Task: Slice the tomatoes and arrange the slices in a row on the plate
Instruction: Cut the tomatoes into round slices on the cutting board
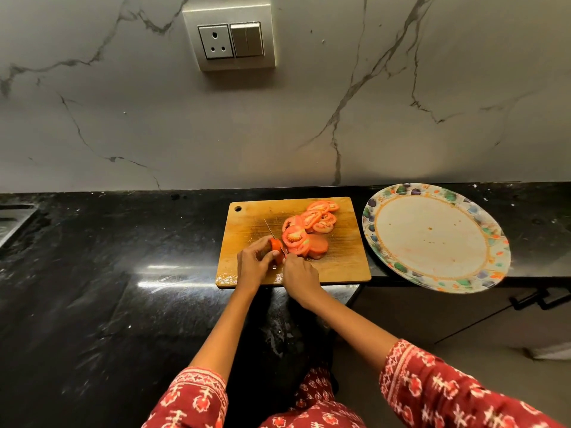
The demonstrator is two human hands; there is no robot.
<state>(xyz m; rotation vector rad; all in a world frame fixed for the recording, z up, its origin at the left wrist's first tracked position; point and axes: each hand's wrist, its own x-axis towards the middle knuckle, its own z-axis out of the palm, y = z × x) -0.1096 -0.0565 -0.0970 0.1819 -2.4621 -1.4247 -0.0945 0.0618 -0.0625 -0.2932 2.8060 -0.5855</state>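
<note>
A wooden cutting board (247,223) lies on the black counter. Several red tomato slices (312,225) lie overlapping across its middle and back right. My left hand (255,262) grips the last tomato piece (277,249) near the board's front. My right hand (299,274) holds a knife (273,234) whose thin blade cuts down into that piece and points away from me; the handle is hidden in my fist. A round white plate (432,193) with a coloured patterned rim lies to the right of the board, with only juice spots on it.
The black counter (123,273) stretches far to the left, with a metal sink edge (15,220) at the far left. The plate overhangs the counter's front edge above a cabinet with dark handles (537,299). A marble wall with a socket (228,37) rises behind.
</note>
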